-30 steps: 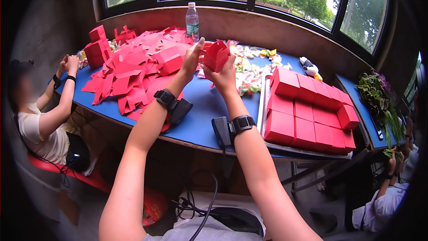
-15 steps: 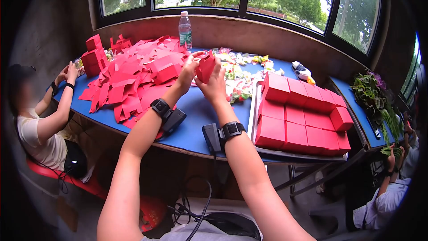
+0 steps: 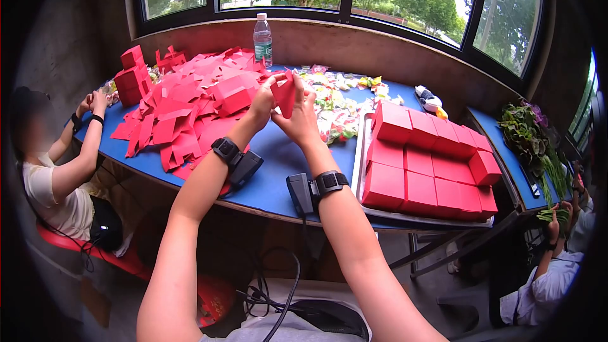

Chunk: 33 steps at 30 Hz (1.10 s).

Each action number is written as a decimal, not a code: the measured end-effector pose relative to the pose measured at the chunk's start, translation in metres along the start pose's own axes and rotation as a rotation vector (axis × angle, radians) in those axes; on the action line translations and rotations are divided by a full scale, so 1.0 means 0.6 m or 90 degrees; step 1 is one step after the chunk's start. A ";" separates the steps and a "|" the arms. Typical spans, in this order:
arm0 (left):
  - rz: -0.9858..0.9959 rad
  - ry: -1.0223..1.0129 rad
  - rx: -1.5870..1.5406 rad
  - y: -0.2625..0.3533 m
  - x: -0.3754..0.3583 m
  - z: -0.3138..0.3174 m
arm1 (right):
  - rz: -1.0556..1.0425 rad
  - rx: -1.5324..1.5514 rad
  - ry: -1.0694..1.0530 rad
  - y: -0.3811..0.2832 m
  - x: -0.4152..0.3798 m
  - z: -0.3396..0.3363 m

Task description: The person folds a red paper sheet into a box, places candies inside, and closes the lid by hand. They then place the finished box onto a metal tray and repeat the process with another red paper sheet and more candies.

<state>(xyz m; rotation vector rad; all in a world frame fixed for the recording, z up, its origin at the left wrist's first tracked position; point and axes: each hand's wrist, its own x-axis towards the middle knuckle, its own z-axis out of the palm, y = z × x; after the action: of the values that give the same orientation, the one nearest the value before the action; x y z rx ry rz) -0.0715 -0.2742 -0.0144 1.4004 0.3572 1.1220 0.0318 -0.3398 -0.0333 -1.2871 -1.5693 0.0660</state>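
Red box point(image 3: 284, 96) is held up above the blue table point(image 3: 273, 152) between two bare hands, tilted, and from my distant seat its outline looks pointed rather than square. The left hand point(image 3: 261, 102) has its fingers curled along one side; the right hand point(image 3: 300, 117) grips the opposite side, fingers part-bent. Both look closed only as far as the box lets them, I judge because a harder squeeze would dent such thin card. Holding from two sides probably steadies its walls. To the left I see a heap of folded card point(image 3: 174, 111), matt, crisp-edged, loosely overlapping. Sweets point(image 3: 339, 107) in crinkled wrappers lie just beyond the right hand, seemingly for easy reach. Further right, a pale-rimmed tray point(image 3: 358, 171) bears smooth, cube-like boxes point(image 3: 418, 188) packed side by side, which I think keeps them tidy.
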 end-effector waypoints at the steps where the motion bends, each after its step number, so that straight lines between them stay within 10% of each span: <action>1: 0.000 0.000 -0.001 0.000 -0.002 0.004 | 0.011 0.016 0.005 0.000 0.000 0.001; 10: 0.009 -0.003 0.119 -0.004 0.001 0.002 | -0.053 0.060 0.024 -0.005 0.003 0.001; 22: 0.366 0.085 0.384 -0.004 0.011 -0.014 | -0.050 0.028 0.067 0.006 0.003 0.009; 33: 0.317 0.036 0.509 0.003 0.008 -0.008 | -0.043 0.075 0.145 -0.009 0.002 0.005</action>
<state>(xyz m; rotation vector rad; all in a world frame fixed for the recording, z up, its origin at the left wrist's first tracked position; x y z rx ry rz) -0.0739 -0.2681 -0.0120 2.2466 0.5516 1.5087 0.0261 -0.3397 -0.0306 -1.1078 -1.3913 -0.0298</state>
